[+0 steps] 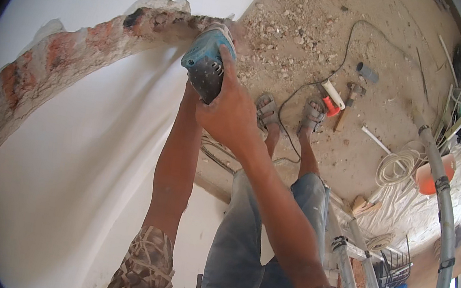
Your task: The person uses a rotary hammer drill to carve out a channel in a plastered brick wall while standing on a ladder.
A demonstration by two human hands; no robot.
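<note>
Seemingly, on the white wall [87, 125] at left, I'm working at the far end of the rough channel [77, 45] with a blue power tool [210, 48] that my right hand [230, 109] grasps, my left hand's hold hidden, the next move likely calling for steady control, and no lettering legible.

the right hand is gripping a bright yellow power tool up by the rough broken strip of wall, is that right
The colour is wrong: the head view shows the power tool is teal and black. The right hand does grip it by the rough broken strip of wall.
</note>
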